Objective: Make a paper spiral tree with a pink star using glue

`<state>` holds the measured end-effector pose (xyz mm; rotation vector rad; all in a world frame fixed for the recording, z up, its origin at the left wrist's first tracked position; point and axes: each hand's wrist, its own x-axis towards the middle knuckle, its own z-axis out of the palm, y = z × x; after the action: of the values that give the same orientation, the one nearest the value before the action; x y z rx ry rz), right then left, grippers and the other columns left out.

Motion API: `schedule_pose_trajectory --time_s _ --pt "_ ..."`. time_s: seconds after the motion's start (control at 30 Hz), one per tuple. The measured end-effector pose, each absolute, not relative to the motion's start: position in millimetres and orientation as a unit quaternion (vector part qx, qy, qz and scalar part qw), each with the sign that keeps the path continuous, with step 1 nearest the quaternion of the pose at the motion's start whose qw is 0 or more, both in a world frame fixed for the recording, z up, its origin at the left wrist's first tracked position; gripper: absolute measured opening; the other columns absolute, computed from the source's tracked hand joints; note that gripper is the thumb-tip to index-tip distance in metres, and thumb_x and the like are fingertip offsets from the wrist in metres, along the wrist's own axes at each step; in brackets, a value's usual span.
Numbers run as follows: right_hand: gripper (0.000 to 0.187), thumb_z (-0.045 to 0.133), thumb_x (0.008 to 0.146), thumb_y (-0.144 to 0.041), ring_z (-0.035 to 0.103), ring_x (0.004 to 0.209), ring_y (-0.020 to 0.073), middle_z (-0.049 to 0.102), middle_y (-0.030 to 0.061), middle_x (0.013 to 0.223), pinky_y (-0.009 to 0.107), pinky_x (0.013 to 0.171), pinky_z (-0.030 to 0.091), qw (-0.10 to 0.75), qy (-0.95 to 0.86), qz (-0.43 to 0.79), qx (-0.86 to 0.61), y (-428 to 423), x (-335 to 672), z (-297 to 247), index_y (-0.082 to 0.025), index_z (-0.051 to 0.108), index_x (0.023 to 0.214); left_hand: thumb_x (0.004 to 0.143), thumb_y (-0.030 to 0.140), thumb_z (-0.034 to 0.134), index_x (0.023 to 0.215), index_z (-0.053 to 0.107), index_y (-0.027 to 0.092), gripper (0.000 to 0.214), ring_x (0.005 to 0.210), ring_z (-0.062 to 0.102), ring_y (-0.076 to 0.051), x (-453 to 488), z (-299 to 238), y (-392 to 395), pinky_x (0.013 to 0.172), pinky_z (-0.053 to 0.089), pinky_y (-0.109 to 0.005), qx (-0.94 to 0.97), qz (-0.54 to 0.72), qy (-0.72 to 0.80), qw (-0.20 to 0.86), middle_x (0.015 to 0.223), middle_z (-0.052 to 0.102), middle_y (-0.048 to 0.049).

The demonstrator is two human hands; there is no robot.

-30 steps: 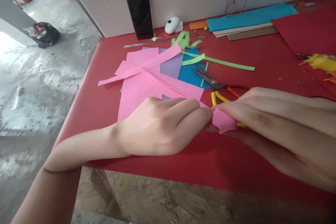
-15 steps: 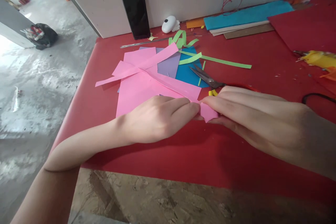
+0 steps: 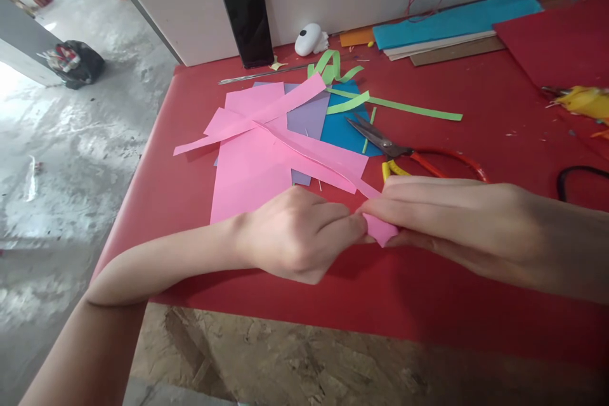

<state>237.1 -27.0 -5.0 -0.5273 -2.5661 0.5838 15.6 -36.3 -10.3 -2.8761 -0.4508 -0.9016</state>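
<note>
Between my two hands is a small folded piece of pink paper (image 3: 380,229), over the red tabletop. My left hand (image 3: 302,235) is closed, thumb and fingers pinching its left side. My right hand (image 3: 457,222) grips the same paper from the right, fingers pressed together. A thin pink strip (image 3: 367,189) runs up from the fingers toward pink paper strips (image 3: 295,101) that cross over a pink sheet (image 3: 247,184). Scissors with red handles (image 3: 397,150) lie just beyond my right hand, beside a yellow curled piece (image 3: 392,170). My fingertips partly hide the folded paper.
Purple paper (image 3: 309,114) and blue paper (image 3: 337,133) lie under the pink sheet, with green strips (image 3: 409,108) across them. A dark phone-like slab (image 3: 245,9) leans on the wall beside a white toy-like object (image 3: 311,39). Blue folded material (image 3: 457,19) lies at the back.
Both hands have moved slightly down and nearer with the folded pink paper. More of the scissors' red handles and of the pink strip above the fingers shows now.
</note>
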Motion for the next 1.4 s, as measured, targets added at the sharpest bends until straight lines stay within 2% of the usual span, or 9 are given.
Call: schedule_pose_trajectory --time_s 0.23,0.37,0.47,0.57,0.7,0.83,1.0,1.27,1.4 --pt "0.012 0.056 0.094 -0.032 0.068 0.076 0.011 0.072 -0.0016 0.088 0.021 0.07 0.053 0.307 -0.904 0.102 -0.279 -31.7 238.7 3.0 -0.022 0.063 0.093 0.092 0.009 0.05 0.064 0.058 0.013 0.029 0.042 0.04 -0.008 12.9 -6.0 -37.5 0.039 0.029 -0.025 -0.919 -0.329 -0.185 0.111 0.049 0.051 0.0034" --pt "0.021 0.056 0.094 -0.027 0.07 0.098 0.0175 0.073 0.0058 0.106 0.026 0.088 0.056 0.302 -0.913 0.037 -0.271 -41.6 231.5 3.4 -0.016 0.061 0.111 0.089 0.01 0.055 0.061 0.055 0.015 0.028 0.044 0.041 -0.008 10.2 -1.2 -36.6 0.04 0.031 -0.024 -0.924 -0.307 -0.193 0.123 0.05 0.052 0.0032" --pt "0.023 0.048 0.097 -0.024 0.069 0.104 0.0166 0.072 0.0056 0.11 0.024 0.093 0.054 0.303 -0.917 0.027 -0.258 -43.5 231.2 4.2 -0.016 0.057 0.117 0.093 0.015 0.052 0.068 0.059 0.014 0.025 0.046 0.047 -0.008 8.5 2.0 -34.8 0.041 0.034 -0.023 -0.932 -0.304 -0.165 0.105 0.053 0.055 0.0023" --pt "0.024 0.041 0.099 -0.02 0.07 0.093 0.0141 0.071 0.0029 0.099 0.022 0.084 0.055 0.293 -0.916 0.024 -0.274 -41.7 235.6 5.9 -0.019 0.058 0.117 0.097 0.021 0.046 0.073 0.061 0.014 0.028 0.049 0.052 -0.008 6.8 6.5 -32.6 0.044 0.038 -0.021 -0.938 -0.295 -0.166 0.071 0.056 0.059 0.0011" --pt "0.023 0.045 0.097 -0.016 0.067 0.089 0.0143 0.07 0.0034 0.097 0.025 0.08 0.052 0.287 -0.927 -0.007 -0.243 -40.5 238.4 7.1 -0.016 0.055 0.118 0.096 0.027 0.052 0.073 0.059 0.014 0.028 0.05 0.054 -0.007 5.1 11.1 -29.7 0.045 0.04 -0.019 -0.935 -0.291 -0.193 0.071 0.059 0.061 0.0012" --pt "0.013 0.046 0.097 -0.013 0.06 0.077 0.0145 0.065 0.0023 0.087 0.029 0.063 0.046 0.262 -0.938 -0.056 -0.218 -42.4 237.2 6.4 -0.016 0.053 0.107 0.098 0.02 0.044 0.083 0.061 0.012 0.024 0.054 0.055 -0.009 5.3 12.0 -29.6 0.045 0.04 -0.021 -0.945 -0.266 -0.176 0.072 0.063 0.062 -0.0006" --pt "0.016 0.042 0.094 -0.005 0.053 0.071 0.0164 0.059 0.0023 0.082 0.032 0.058 0.04 0.233 -0.947 -0.089 -0.204 -45.0 235.9 4.6 -0.015 0.051 0.103 0.096 0.009 0.042 0.079 0.059 0.013 0.024 0.052 0.053 -0.009 6.6 13.5 -34.4 0.045 0.041 -0.021 -0.955 -0.21 -0.196 0.072 0.063 0.061 0.0" --pt "0.02 0.035 0.097 -0.012 0.055 0.071 0.0151 0.058 0.0012 0.082 0.031 0.063 0.043 0.238 -0.948 0.019 -0.21 -42.7 233.1 -0.1 -0.018 0.054 0.097 0.089 0.002 0.044 0.071 0.057 0.013 0.025 0.042 0.043 -0.008 9.4 3.0 -32.9 0.038 0.033 -0.025 -0.943 -0.278 -0.144 0.116 0.053 0.055 0.003" --pt "0.017 0.042 0.099 -0.023 0.056 0.069 0.0097 0.058 -0.0036 0.08 0.023 0.061 0.044 0.216 -0.926 0.202 -0.237 -40.4 234.3 -3.5 -0.023 0.058 0.093 0.09 0.002 0.038 0.073 0.059 0.011 0.028 0.041 0.044 -0.008 9.0 -2.2 -35.5 0.038 0.034 -0.024 -0.937 -0.309 -0.106 0.123 0.048 0.054 0.0037"
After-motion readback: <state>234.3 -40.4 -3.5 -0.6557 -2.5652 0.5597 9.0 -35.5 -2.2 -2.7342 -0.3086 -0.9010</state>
